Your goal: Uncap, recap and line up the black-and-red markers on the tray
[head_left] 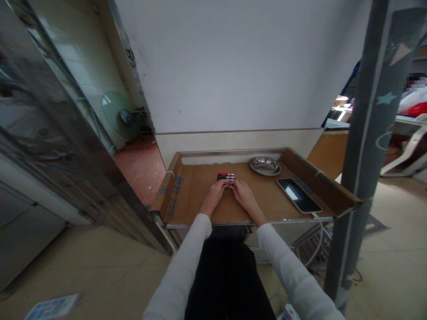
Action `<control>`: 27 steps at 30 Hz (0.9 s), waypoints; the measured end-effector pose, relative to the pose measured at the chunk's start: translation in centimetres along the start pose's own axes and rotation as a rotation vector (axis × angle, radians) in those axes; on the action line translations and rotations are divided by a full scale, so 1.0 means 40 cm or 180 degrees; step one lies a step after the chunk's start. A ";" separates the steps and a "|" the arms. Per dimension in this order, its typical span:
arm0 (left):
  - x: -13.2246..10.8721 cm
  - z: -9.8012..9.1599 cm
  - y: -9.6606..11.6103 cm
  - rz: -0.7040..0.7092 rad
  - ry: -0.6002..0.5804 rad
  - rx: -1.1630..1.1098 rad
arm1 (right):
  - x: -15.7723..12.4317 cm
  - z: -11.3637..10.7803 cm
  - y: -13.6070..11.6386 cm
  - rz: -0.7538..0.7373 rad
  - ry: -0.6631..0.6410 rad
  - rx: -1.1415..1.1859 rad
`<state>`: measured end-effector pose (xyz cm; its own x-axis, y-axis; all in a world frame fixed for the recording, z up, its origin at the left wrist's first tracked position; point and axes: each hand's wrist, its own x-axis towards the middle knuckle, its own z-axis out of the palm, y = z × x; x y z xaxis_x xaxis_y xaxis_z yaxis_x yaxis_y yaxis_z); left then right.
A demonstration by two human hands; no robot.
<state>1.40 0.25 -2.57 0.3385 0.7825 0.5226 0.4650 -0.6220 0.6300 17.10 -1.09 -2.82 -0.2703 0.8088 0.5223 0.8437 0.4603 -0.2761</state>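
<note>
A short row of small red, black and silver cylinders (226, 176), which look like batteries, lies sideways on the brown cardboard lining (196, 195) of a small table. My left hand (215, 195) comes from the left, its fingers closed together at the near side of the row. From the right, my right hand (245, 194) meets it with bent, closed fingers. The fingertips of both hands nearly touch, and a small shiny bit shows between them. What they pinch is mostly hidden and too small to tell.
A round metal dish (265, 166) stands at the back right of the table. In front of it lies a smartphone (298, 195) with a white cable (320, 240) hanging over the edge. Raised cardboard sides border the table, and a grey post (362, 169) rises at its right.
</note>
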 end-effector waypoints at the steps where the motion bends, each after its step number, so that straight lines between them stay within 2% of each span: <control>1: -0.001 -0.001 0.003 -0.0009 0.0011 -0.0028 | -0.001 -0.002 -0.001 -0.0029 -0.0020 0.0018; 7: -0.008 0.000 0.008 -0.0045 -0.0050 0.0051 | -0.006 -0.006 -0.001 -0.0142 0.0049 -0.0094; 11: -0.009 0.002 0.004 -0.0067 -0.0018 0.0644 | -0.007 -0.009 0.005 0.0224 0.0267 -0.0285; 15: -0.009 -0.001 0.006 0.0006 -0.0264 0.1060 | -0.011 -0.018 0.006 0.0603 0.0523 -0.0347; 20: -0.009 -0.004 0.006 0.0060 -0.0498 0.1220 | -0.018 -0.018 0.008 0.0757 0.0491 -0.0465; 27: -0.009 0.004 -0.009 -0.0058 -0.0127 0.1252 | -0.022 -0.010 0.015 0.0639 0.0404 -0.0542</control>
<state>1.27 0.21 -3.07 0.3552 0.7986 0.4859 0.7466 -0.5552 0.3666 18.01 -1.69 -3.13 -0.0388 0.8202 0.5707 0.9431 0.2188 -0.2503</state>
